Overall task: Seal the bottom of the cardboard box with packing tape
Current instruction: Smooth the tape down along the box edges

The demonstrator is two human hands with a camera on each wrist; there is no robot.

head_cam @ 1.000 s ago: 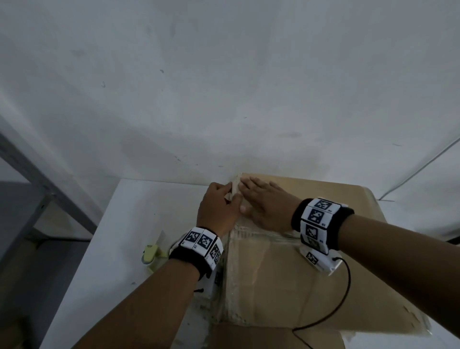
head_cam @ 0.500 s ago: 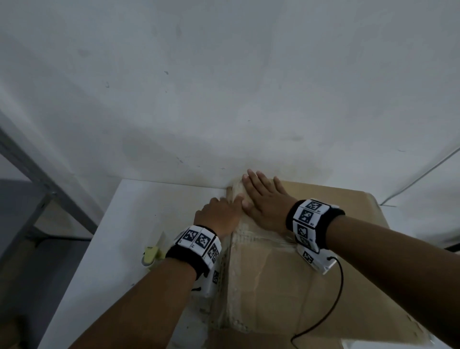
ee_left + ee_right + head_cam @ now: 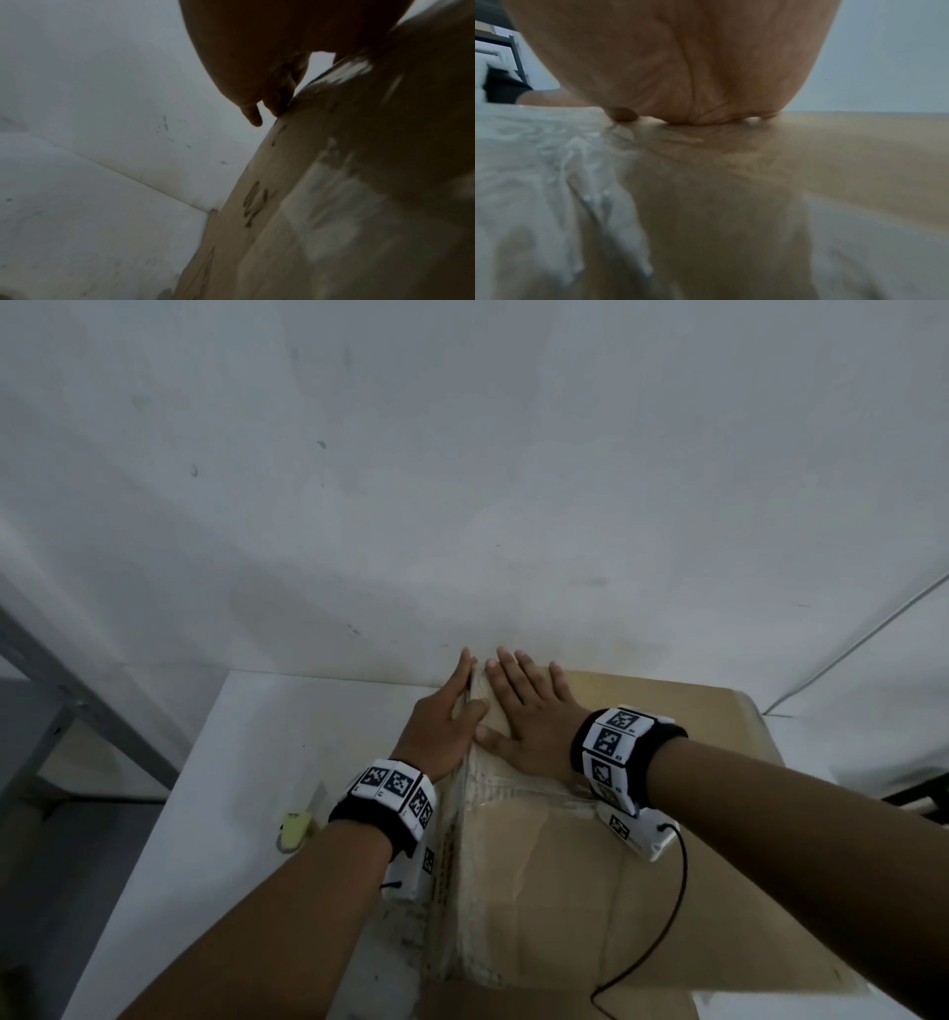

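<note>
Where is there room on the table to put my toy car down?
Free patch: the white table between the wall and the small green thing, left of the cardboard box. Crowded: the box's far left edge, where the left hand and right hand press.

We are seeing dim, flat, greyish light in all three views, with no clear source showing. In the head view the wall [image 3: 462,480] is darkening toward the corners and straight edges are bowing near the frame borders. The left hand [image 3: 270,50] is showing almost as a silhouette, and the cardboard box [image 3: 334,203] is smearing with blur. The packing tape [image 3: 539,162] is catching pale glare, out of focus.
</note>
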